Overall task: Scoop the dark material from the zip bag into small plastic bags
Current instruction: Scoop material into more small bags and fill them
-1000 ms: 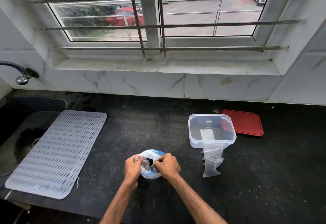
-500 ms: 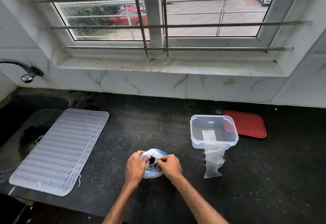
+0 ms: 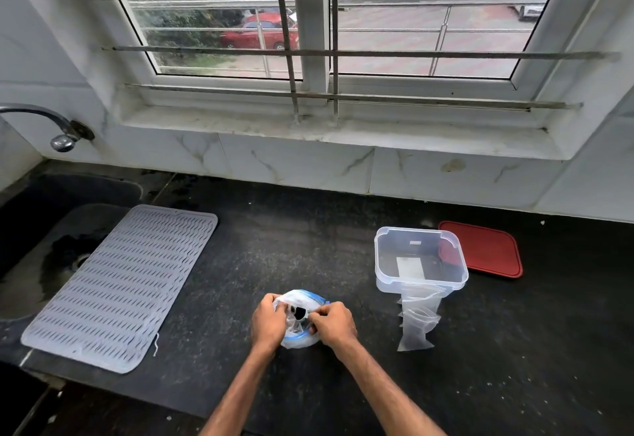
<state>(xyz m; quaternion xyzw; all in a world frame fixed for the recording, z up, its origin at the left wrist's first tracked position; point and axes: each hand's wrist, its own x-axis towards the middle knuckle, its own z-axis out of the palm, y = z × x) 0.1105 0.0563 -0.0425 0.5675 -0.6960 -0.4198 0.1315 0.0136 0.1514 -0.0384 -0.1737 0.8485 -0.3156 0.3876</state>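
A clear zip bag [image 3: 302,300] with a blue seal strip stands on the black counter, its mouth rolled open. Dark material [image 3: 299,312] shows inside through the opening. My left hand [image 3: 269,322] grips the bag's left rim with curled fingers. My right hand [image 3: 332,325] pinches the right rim, so both hands hold the mouth between them. A small stack of clear plastic bags [image 3: 417,324] lies to the right, partly under a container.
A clear plastic container [image 3: 421,257] stands on the bags' top end; its red lid [image 3: 487,248] lies behind it. A grey ribbed mat [image 3: 120,284] covers the counter's left, beside a dark sink [image 3: 31,230] and tap [image 3: 63,137].
The camera has shifted slightly right and down. Both hands stay on the zip bag's rim and have pulled the mouth a little closer together.
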